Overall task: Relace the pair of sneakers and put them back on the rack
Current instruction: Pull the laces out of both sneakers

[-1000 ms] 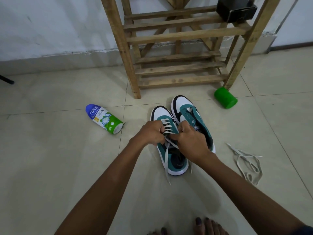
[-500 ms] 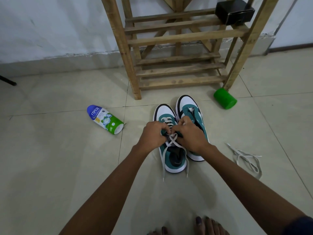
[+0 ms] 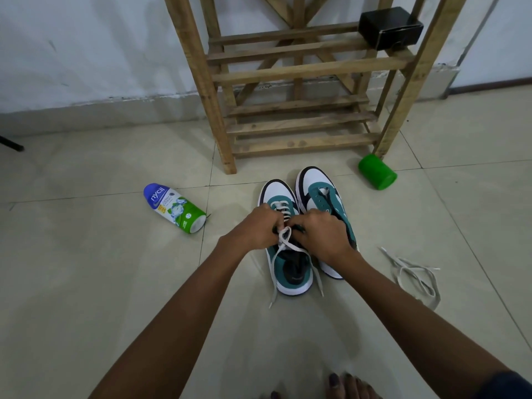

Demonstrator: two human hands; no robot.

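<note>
Ahead of the fingers (image 3: 280, 223) the floor (image 3: 86, 283) runs only a short way before the wooden rack (image 3: 302, 122), whose front left post (image 3: 201, 90) and low slats close that side. Just right of the fingers the unlaced sneaker (image 3: 322, 197) lies touching the laced sneaker (image 3: 288, 272) beneath them, so no gap lies between the two. Further right, a loose lace (image 3: 414, 272) sprawls on the tiles, and a green cup (image 3: 377, 175) lies by the rack's right post. Left of the fingers a powder bottle (image 3: 175, 207) lies on its side, with open tile around it. Lace ends (image 3: 275, 286) trail back toward the person, beside bare floor
</note>
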